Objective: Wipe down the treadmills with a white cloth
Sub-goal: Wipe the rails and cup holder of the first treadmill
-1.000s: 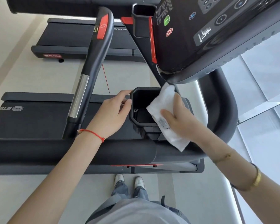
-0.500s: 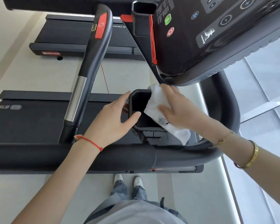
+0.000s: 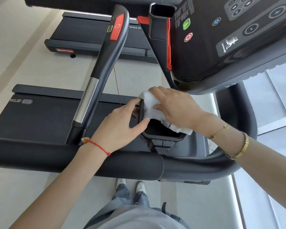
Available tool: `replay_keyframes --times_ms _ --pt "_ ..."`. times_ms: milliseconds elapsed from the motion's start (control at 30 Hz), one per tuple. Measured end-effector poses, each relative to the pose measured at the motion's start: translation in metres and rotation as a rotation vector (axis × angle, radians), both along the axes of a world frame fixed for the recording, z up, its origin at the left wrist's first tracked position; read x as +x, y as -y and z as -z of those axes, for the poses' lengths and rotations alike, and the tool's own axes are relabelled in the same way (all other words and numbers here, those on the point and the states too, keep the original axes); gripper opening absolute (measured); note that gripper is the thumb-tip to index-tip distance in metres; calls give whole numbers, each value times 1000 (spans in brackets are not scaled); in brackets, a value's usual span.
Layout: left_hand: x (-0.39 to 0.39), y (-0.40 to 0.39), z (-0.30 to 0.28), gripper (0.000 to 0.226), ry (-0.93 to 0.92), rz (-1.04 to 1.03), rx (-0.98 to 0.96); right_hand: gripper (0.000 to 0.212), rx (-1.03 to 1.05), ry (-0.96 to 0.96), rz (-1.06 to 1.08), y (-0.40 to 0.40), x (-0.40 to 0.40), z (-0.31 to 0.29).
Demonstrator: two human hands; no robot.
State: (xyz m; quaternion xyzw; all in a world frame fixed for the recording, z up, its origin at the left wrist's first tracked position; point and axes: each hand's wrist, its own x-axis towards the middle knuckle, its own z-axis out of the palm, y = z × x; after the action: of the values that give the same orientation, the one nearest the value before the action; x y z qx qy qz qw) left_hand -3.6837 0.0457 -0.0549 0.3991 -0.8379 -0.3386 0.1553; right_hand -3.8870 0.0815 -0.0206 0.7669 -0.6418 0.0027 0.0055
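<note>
The pale floor (image 3: 33,70) carries everything below me. On it, across the left middle of the frame, sits the deck of my treadmill (image 3: 40,116), its dark belt bearing a white logo at the left edge. Beyond it, in the upper middle of the frame, a second treadmill (image 3: 89,38) stands on the same floor, well apart from the first, with a red badge on its near end and a small dark foot touching the floor beneath that end. At the bottom centre my two light shoes (image 3: 130,184) stand on the floor, side by side, just beside my treadmill's near crossbar. Along the right the floor turns to paler, glossy panels (image 3: 277,90).
</note>
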Motion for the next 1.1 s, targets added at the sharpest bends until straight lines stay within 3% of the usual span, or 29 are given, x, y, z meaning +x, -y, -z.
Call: replay_keyframes --times_ms 233,500,733,1100 --pt "0 0 -3 62 -29 22 50 54 83 186 51 -28 -15 -2" --pt "1 -1 -3 71 14 4 21 38 69 89 -34 7 -1 -6" --pt "1 0 -4 68 -3 25 36 44 12 121 49 -13 -7 -1" --pt "0 2 -4 70 -18 36 30 65 97 638 357 -55 -4 3"
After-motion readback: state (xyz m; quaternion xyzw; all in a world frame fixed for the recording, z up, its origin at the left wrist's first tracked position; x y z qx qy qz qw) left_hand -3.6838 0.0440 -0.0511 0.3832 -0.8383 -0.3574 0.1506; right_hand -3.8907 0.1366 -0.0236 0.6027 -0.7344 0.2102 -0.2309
